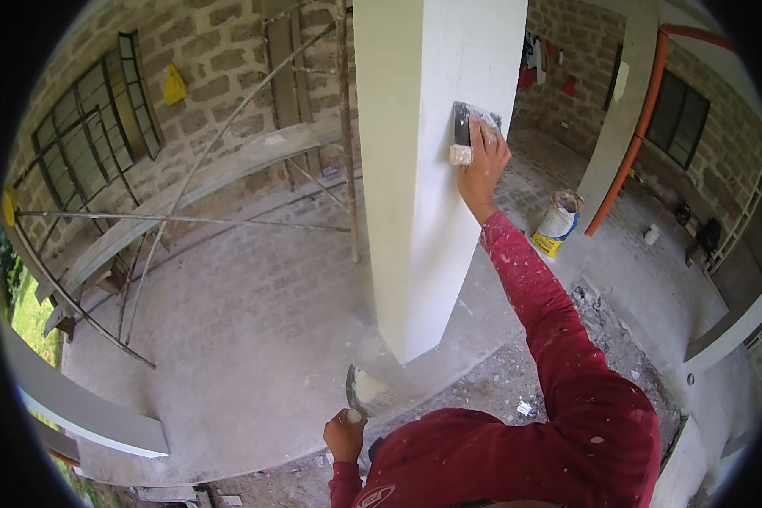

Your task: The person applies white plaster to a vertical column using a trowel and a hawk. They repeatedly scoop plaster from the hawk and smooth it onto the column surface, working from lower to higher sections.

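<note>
My right hand [481,165] grips a flat dark-bladed spreader [464,127] with a light, putty-smeared handle, held against the face of the white square column [394,220]. My right arm, in a paint-spattered red sleeve, reaches up to it. Low in the view, beside the foot of the column, my left hand [344,436] holds a wide putty knife [370,388] with a lump of white compound on its blade.
Metal scaffolding [245,221] with a long plank [131,237] stands at the left before a block wall. An open sack [554,229] sits behind the column to the right, near an orange pipe [618,178] and a small bucket [651,236]. A rubble strip [508,381] borders the concrete floor.
</note>
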Demonstrator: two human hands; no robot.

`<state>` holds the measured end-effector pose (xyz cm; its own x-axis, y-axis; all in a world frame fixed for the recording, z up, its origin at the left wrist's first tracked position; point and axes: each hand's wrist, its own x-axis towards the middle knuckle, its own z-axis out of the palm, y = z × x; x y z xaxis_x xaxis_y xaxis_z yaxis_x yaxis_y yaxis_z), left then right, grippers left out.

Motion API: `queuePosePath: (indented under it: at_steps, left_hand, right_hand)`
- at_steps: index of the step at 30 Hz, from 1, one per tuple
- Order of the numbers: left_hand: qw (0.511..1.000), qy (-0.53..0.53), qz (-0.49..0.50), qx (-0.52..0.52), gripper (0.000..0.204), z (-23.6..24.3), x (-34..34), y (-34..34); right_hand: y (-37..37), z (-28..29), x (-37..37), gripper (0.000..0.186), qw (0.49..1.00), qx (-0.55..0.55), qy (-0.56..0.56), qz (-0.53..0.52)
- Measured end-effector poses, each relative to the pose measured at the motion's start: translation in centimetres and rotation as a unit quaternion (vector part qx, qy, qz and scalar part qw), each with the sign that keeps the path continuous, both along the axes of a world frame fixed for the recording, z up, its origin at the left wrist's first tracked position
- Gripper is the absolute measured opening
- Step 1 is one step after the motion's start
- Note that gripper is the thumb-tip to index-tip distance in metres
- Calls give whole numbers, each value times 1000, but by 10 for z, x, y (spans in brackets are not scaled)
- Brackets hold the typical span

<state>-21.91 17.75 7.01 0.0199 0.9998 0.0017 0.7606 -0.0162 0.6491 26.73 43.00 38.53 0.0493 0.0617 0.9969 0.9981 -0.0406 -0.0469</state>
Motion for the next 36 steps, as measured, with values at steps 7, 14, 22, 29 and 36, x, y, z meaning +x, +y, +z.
queuePosePath:
  at_steps: [7, 14, 22, 29, 36]
  left_hand:
    - [998, 45, 48, -20, 35, -9, -6, -19]
    - [997, 22, 67, -40, 38, -28, 2, -19]
    - [999, 49, 1, -23, 35, -10, 21, 12]
    - [997, 11, -56, -60, 32, 8, 64, 45]
    - [991, 5, -114, -72, 31, 15, 84, 40]
  right_hand:
    - [32, 348, 115, 58, 990, 89, -101, -48]
    - [14, 121, 106, 97, 994, -1, -106, 26]
    - [-246, -471, -42, 56, 744, -411, 518, 92]
    - [-247, -472, 24, 34, 709, -237, 664, 28]
    - [-131, -260, 13, 56, 870, -139, 434, 189]
